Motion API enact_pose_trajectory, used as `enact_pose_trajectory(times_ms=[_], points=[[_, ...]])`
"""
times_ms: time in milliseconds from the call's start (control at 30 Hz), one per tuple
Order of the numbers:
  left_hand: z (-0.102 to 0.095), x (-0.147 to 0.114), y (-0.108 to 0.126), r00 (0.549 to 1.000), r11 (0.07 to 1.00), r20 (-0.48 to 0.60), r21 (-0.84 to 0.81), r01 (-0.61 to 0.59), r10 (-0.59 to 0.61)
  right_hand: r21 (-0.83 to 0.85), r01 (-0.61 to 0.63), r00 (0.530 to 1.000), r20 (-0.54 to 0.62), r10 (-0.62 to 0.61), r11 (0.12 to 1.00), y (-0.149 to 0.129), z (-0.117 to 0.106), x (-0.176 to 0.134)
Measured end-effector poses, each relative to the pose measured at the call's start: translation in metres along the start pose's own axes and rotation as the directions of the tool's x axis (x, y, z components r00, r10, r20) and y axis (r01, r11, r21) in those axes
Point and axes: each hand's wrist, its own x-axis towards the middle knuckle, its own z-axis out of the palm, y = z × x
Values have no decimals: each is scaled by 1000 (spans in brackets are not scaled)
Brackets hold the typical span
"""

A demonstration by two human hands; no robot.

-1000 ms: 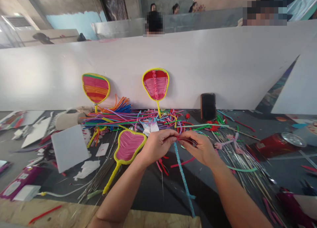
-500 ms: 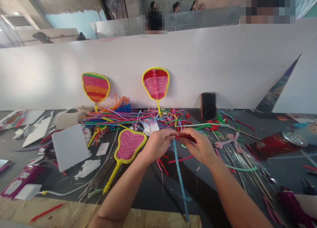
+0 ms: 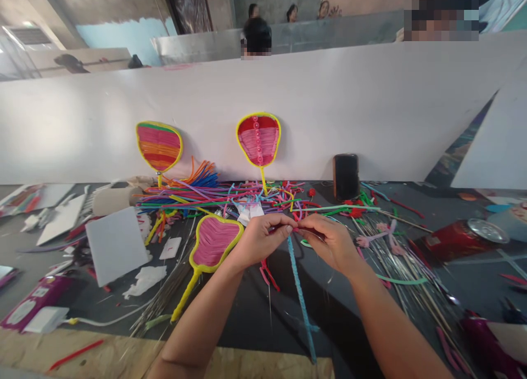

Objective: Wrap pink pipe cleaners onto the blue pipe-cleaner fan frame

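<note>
My left hand (image 3: 265, 241) and my right hand (image 3: 334, 243) meet over the middle of the table, fingertips nearly touching. Both are closed in a pinch at the top of a blue pipe-cleaner-wrapped stem (image 3: 299, 291), which slants down toward me with a short blue side piece low on it. A bit of pink-red pipe cleaner (image 3: 295, 229) shows between the fingertips; the rest is hidden. Beside my left forearm lies a pink pipe-cleaner fan (image 3: 214, 241) with a yellow rim and handle. Red pipe-cleaner pieces (image 3: 269, 276) lie below my left hand.
Two finished-looking fans, one striped (image 3: 160, 146) and one beaded (image 3: 258, 140), lean on a white board (image 3: 313, 105). A pipe-cleaner heap (image 3: 193, 195) lies before them. At right are a phone (image 3: 346, 177), thin wires (image 3: 407, 269) and a red can (image 3: 461, 240). People are beyond the board.
The long pink pipe cleaner that stretched across below my hands no longer shows there. The blue stem's lower end has risen slightly. Both hands keep nearly the same place.
</note>
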Motion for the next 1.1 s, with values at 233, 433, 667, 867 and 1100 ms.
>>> enact_pose_trajectory(times_ms=[233,433,667,867,1100], points=[[-1,1,2,999,996,10,-77,46,-45,-43,41,999,-6,-41,998,-4,-3,1],[0,0,3,999,999,37,-46,26,-24,-52,85,996,10,-85,995,-3,-5,0],[3,-2,7,999,979,-16,203,-29,33,-75,40,999,24,-38,996,-4,-6,-1],[6,-5,14,998,950,-26,307,-49,59,-65,24,1000,20,-23,998,-4,-6,-2],[7,-5,13,999,965,-35,262,-27,37,-53,6,1000,28,-5,999,-2,-4,-2]])
